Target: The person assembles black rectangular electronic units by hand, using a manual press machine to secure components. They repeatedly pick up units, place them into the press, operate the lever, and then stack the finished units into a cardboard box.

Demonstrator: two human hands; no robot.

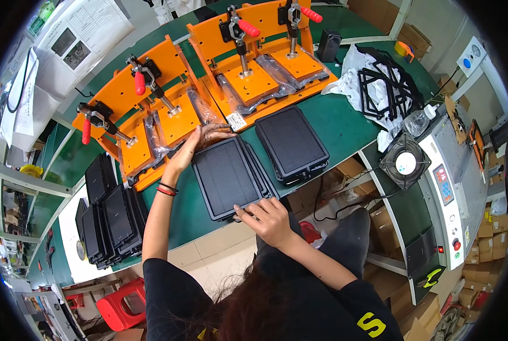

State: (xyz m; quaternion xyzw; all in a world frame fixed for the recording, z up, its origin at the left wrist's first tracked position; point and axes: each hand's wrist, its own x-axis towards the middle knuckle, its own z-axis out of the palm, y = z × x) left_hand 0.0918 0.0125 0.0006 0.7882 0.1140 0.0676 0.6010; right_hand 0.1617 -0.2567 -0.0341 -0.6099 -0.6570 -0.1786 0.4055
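A stack of black rectangular framed panels [226,176] lies in front of me near the bench's front edge, its lower panels slightly offset to the right. My left hand [204,138] is at the far left corner of the stack, fingers stretched along the far edge and thumb raised. At the near edge, my right hand [265,219] has its fingers curled and pinches the rim of the top panel. Its fingertips partly cover the near right corner. A second stack of similar black panels [292,140] sits just to the right, touched by neither hand.
Two orange clamp fixtures [231,85] with red-handled toggle clamps stand behind the stacks. More black panels [117,213] are piled at the left. Thin black frames [379,94] lie on white wrapping at the far right, near a round fan [405,161] and a machine with a control panel [442,184].
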